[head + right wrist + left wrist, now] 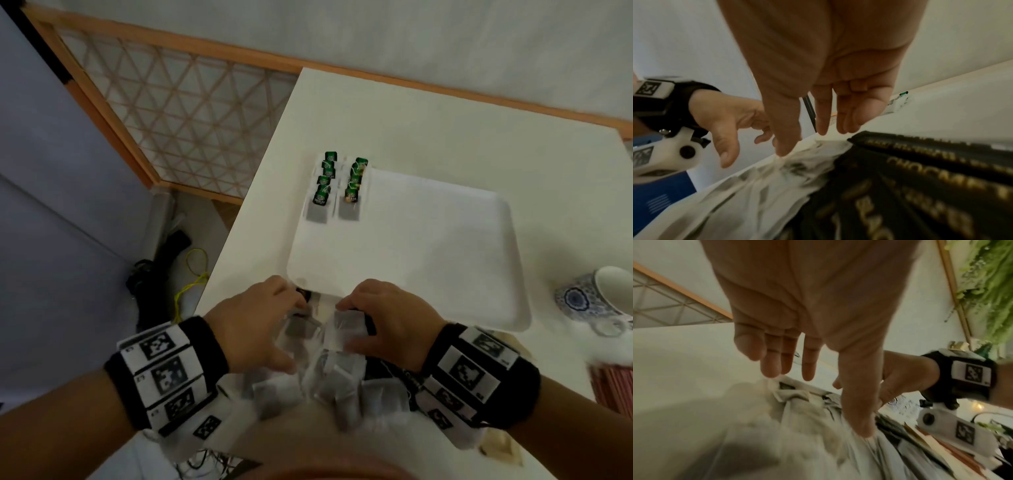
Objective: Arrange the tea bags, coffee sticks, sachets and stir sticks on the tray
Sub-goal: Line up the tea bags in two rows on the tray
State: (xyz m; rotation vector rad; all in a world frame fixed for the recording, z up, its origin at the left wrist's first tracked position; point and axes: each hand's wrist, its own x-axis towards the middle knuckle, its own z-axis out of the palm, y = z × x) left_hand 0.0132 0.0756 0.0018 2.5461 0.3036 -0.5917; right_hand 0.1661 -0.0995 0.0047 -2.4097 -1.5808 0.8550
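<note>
Both hands hover over a loose heap of tea bags (329,373), thin papery pouches with grey filling, at the near edge of the smooth white table (445,137). The left hand (255,320) and right hand (383,317) have their fingers extended downward, fingertips touching the pile and gripping nothing. Glossy black coffee sticks (920,178) with gold print lie just right of the heap. On the flat rectangular white tray (445,240), two overlapping rows of green-tagged tea bags (337,185) sit at its far left corner. A blue-patterned ceramic cup (592,296) lies at the right.
</note>
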